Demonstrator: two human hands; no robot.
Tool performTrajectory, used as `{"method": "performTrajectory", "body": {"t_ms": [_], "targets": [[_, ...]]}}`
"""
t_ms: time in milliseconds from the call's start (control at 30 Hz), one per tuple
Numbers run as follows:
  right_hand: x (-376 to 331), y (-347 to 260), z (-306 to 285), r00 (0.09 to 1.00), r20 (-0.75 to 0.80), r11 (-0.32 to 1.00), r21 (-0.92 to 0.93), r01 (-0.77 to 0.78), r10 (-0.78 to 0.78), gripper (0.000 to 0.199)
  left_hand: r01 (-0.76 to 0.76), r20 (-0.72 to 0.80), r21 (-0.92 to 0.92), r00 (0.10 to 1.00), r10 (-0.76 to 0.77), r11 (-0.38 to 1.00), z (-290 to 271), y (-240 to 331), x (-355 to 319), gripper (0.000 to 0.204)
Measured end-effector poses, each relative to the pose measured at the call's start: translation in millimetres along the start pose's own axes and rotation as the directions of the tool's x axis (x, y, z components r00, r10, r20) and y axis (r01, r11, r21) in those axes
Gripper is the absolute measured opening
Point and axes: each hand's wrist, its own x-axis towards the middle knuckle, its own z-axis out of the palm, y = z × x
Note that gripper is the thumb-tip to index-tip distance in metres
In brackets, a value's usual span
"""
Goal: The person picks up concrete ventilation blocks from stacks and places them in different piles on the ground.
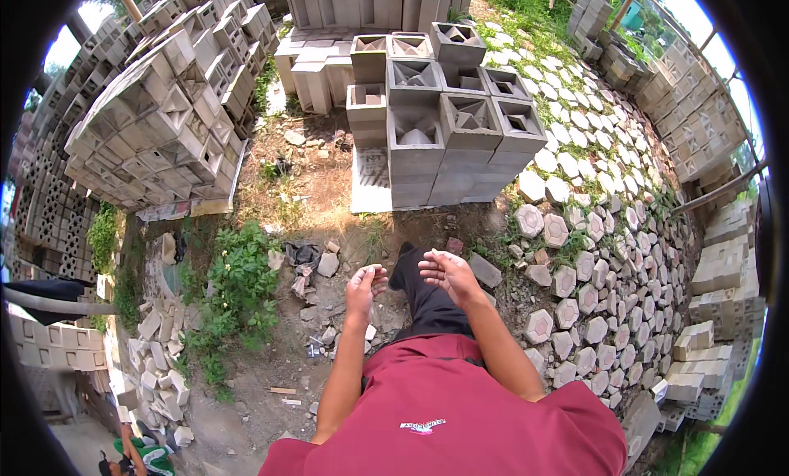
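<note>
My left hand (366,282) is raised in front of my body, its fingers loosely bent and nothing visible in them. To its right, my right hand (445,271) is held up at a similar height, fingers spread and no object between them. The two hands are apart and touch nothing. Nearest ahead of them stands a stack of grey concrete ventilation blocks (448,176), hollow with pyramid-like shapes inside. It rests partly on a pale sheet (371,184). My legs in dark trousers (436,303) show below the hands.
Another tall block stack (156,131) stands at left, with more concrete blocks (362,6) behind. Hexagonal pavers (585,266) cover the ground at right. Leafy weeds (238,279), broken rubble (156,353) and a loose slab (485,271) lie around. A person (144,455) is at lower left.
</note>
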Motion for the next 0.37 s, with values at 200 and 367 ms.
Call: {"method": "performTrajectory", "body": {"t_ms": [200, 367], "targets": [[143.7, -81.1, 19.4, 0.999, 0.013, 0.996, 0.074, -0.054, 0.053, 0.030, 0.019, -0.068, 0.016, 0.998, -0.018, 1.000, 4.4, 63.0, 133.5, 0.023], [230.4, -180.1, 44.2, 0.992, -0.063, 0.984, 0.146, -0.098, 0.108, 0.033, 0.107, -0.064, 0.093, 0.993, -0.101, 0.990, 17.9, 156.7, 247.8, 0.024]]}}
